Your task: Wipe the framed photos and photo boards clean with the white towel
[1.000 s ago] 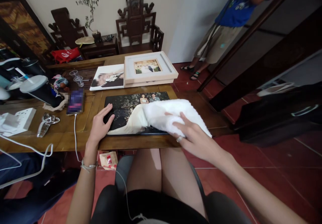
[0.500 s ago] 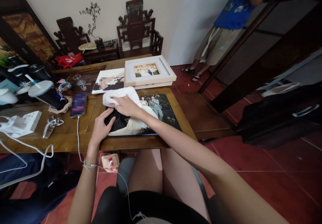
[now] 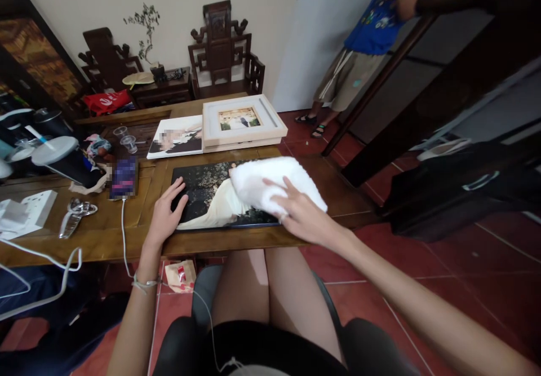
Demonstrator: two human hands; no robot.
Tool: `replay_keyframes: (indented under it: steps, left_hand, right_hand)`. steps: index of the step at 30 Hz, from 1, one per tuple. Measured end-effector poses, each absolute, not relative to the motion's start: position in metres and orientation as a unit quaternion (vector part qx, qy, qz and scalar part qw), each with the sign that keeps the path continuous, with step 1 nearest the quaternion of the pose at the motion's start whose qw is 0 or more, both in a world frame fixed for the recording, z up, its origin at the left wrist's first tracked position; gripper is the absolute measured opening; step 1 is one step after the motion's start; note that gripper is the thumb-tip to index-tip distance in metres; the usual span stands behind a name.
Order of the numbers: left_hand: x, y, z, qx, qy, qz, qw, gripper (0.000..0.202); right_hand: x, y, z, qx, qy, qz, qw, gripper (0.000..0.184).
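A dark, glossy wedding photo panel (image 3: pixel 203 195) lies flat near the front edge of the wooden table. My left hand (image 3: pixel 167 212) rests at the panel's left edge, fingers stretched out and holding nothing. On the panel's right part, my right hand (image 3: pixel 298 209) holds a fluffy white cloth (image 3: pixel 274 176) down with its fingers. The cloth hides the right side of the picture and hangs past its right edge.
Behind the panel stand a white-framed picture (image 3: pixel 270 119) and a smaller photo board (image 3: pixel 169 149). To the left are a phone (image 3: pixel 124 178) on a charging cable, a claw hair clip (image 3: pixel 76 215), a power strip (image 3: pixel 40 209) and a lidded cup (image 3: pixel 63 156). A person (image 3: pixel 366 38) stands at the back right.
My right hand has swept the white cloth from the panel's upper left to its right side, uncovering the left part of the picture. My left hand stays at the left edge.
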State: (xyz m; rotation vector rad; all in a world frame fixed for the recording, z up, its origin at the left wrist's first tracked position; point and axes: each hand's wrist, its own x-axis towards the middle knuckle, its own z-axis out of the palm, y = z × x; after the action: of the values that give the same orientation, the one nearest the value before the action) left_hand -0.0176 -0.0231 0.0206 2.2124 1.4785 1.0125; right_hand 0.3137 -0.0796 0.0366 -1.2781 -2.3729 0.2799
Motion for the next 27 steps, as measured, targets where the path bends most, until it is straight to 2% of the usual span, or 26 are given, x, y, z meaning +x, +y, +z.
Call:
replay_keyframes:
  steps: [6,13,19,23,27]
  left_hand:
    - [-0.018,-0.022,0.02,0.779,0.503,0.347,0.141,0.043]
    - [-0.02,-0.021,0.02,0.772,0.505,0.352,0.158,0.042]
    - [-0.02,-0.02,0.019,0.765,0.509,0.356,0.173,0.04]
    - [-0.019,-0.021,0.02,0.763,0.513,0.356,0.171,0.04]
    - [-0.017,-0.021,0.02,0.767,0.513,0.349,0.162,0.04]
  right_hand:
    - [0.298,-0.142,0.047,-0.392,-0.889,0.128,0.199,0.027]
    - [0.296,-0.026,0.05,-0.497,-0.839,0.11,0.193,0.033]
    - [0.294,0.036,0.045,-0.496,-0.834,0.093,0.224,0.031]
    - [0.293,-0.001,0.037,-0.469,-0.856,0.066,0.205,0.028]
    - [0.293,-0.077,0.035,-0.417,-0.884,0.097,0.189,0.029]
